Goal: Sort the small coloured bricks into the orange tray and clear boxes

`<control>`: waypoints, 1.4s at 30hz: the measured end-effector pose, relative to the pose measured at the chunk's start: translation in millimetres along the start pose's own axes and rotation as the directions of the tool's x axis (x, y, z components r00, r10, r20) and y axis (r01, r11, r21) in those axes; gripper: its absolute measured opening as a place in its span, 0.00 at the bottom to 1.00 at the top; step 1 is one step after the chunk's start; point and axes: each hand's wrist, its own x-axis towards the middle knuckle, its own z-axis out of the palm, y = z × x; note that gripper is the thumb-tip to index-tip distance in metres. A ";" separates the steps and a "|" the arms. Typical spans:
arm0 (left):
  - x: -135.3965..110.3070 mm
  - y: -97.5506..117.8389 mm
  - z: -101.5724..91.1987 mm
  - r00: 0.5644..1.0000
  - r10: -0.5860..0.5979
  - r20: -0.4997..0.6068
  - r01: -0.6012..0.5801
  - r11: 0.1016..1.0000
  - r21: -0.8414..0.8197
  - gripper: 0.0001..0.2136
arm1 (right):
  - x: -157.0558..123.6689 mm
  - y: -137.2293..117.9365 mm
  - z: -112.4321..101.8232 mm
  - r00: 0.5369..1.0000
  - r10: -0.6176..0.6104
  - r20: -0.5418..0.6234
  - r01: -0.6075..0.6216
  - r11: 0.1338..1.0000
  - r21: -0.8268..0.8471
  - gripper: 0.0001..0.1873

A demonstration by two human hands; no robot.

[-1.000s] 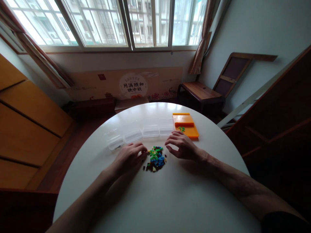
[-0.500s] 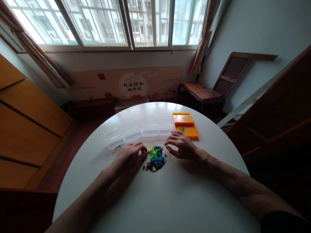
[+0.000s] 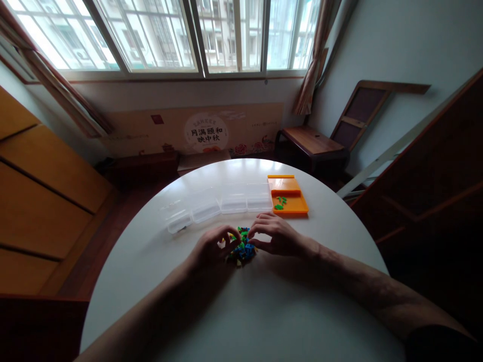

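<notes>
A small pile of toy building bricks [image 3: 247,250] in green, blue, yellow and dark colours lies on the round white table. My left hand [image 3: 212,244] reaches over the pile's left side, its thumb and forefinger curled into a pinch whose contents are too small to make out. From the right, my right hand [image 3: 277,235] touches the pile's edge with thumb and forefinger apart. Several green bricks [image 3: 279,206] lie in the open orange box [image 3: 296,203] beyond my right hand. Both hands partly hide the pile.
Clear plastic boxes [image 3: 207,211] with raised lids stand in a curved row behind the pile, beside the orange box. The white table [image 3: 264,311] has a rounded far edge. A wooden chair [image 3: 313,141] stands beyond it at the right.
More green bricks now lie in the orange box. Both hands have moved inward onto the pile, the left one to the right and the right one slightly to the left.
</notes>
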 end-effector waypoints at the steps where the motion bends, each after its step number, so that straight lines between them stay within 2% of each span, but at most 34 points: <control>1: 0.3 0.7 1.4 1.000 0.000 -0.006 0.000 1.000 -0.016 0.05 | 0.0 0.7 0.9 1.000 0.003 0.004 -0.003 1.000 0.000 0.06; 7: -1.4 -2.8 6.3 1.000 0.017 -0.023 -0.018 1.000 -0.015 0.04 | -0.6 4.1 5.1 0.999 -0.044 0.030 0.045 0.999 -0.030 0.06; 12: -3.4 -7.0 6.2 0.999 0.048 -0.024 -0.047 0.997 0.064 0.05 | -1.1 5.4 6.8 0.999 -0.042 0.035 0.043 0.999 -0.028 0.05; 20: -2.2 -2.7 3.0 0.995 0.099 -0.009 -0.097 0.989 0.115 0.05 | 1.4 1.5 3.8 0.998 -0.062 0.012 0.062 0.998 -0.032 0.02; 26: -0.6 -5.6 -29.5 0.995 0.103 -0.004 -0.097 0.947 0.306 0.05 | -0.4 15.8 -28.3 0.996 0.049 -0.077 -0.064 0.976 -0.206 0.06; 30: -4.6 -16.5 -47.9 0.998 0.050 0.046 -0.064 0.923 0.379 0.06 | -6.5 35.9 -52.9 0.976 0.177 -0.129 -0.214 0.894 -0.394 0.07; 33: -7.4 -22.6 -51.0 0.998 0.028 0.052 -0.048 0.904 0.424 0.08 | -12.0 48.3 -60.0 0.956 0.253 -0.151 -0.295 0.830 -0.473 0.06; 37: -7.4 -21.6 -47.8 0.999 0.013 0.052 -0.036 0.883 0.467 0.09 | -18.5 59.4 -58.3 0.923 0.338 -0.185 -0.384 0.760 -0.525 0.04; 42: -6.7 -17.6 -41.9 0.999 -0.019 0.042 -0.003 0.889 0.457 0.07 | -19.7 61.2 -54.9 0.879 0.411 -0.240 -0.473 0.699 -0.536 0.03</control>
